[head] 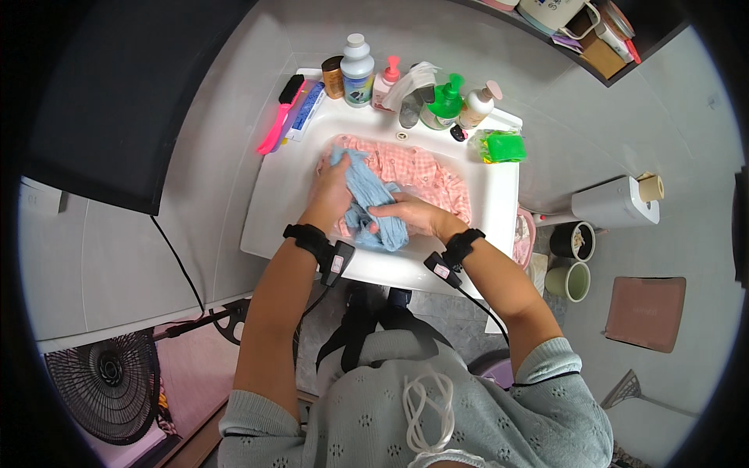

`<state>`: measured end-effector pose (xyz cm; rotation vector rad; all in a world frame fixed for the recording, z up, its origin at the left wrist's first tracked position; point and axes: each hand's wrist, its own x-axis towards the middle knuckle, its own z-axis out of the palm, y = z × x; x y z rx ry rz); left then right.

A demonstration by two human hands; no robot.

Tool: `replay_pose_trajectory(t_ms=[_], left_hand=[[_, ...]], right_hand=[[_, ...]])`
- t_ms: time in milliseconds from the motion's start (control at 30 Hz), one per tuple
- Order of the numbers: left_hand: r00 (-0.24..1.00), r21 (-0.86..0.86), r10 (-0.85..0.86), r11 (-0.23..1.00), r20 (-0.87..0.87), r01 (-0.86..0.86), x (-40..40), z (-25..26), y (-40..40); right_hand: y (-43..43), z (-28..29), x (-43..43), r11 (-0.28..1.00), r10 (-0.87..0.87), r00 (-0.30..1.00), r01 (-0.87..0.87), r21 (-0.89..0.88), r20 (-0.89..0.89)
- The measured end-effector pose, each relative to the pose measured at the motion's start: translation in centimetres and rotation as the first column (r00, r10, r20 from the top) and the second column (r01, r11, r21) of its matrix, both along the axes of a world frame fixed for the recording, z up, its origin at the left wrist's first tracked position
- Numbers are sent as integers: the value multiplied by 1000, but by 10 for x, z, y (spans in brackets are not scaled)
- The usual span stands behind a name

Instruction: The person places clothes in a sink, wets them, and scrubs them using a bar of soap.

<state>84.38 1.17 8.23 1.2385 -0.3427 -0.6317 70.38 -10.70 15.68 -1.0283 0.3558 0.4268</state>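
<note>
A wet light-blue cloth [374, 196] is stretched between my two hands over a white washbasin [275, 205]. My left hand [333, 190] grips its upper left end. Farther right and lower, my right hand [409, 213] holds the cloth's lower part, thumb on top. Beneath and behind the cloth, a pink checked garment [404, 161] with buttons lies in water in the basin. How far the fingers close under the cloth is partly hidden.
Along the basin's back rim stand a white bottle [357, 76], a green pump bottle [445, 108] and other pump bottles. A pink-handled brush [281, 117] leans at the left corner; green soap [506, 147] lies at the right. A dark shelf [620, 70] overhangs at upper right.
</note>
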Motion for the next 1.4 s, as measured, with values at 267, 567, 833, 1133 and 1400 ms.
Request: replay_pose_trajectory(t_ms=[267, 567, 833, 1133, 1400], left_hand=[[949, 428, 176, 861, 260, -277, -55, 48, -4], [881, 572, 302, 674, 364, -467, -68, 36, -38], [929, 642, 239, 673, 282, -368, -84, 45, -35], [990, 405, 28, 914, -136, 30, -11, 24, 14], [880, 293, -210, 888, -427, 355, -14, 24, 22]], right_hand=[[3, -32, 30, 909, -310, 924, 357, 216, -222], [7, -76, 36, 923, -360, 931, 346, -165, -63], [12, -50, 25, 937, -286, 957, 288, -197, 41], [-6, 2, 18, 916, -276, 957, 289, -278, 83], [-6, -9, 16, 759, -582, 761, 635, -145, 286]])
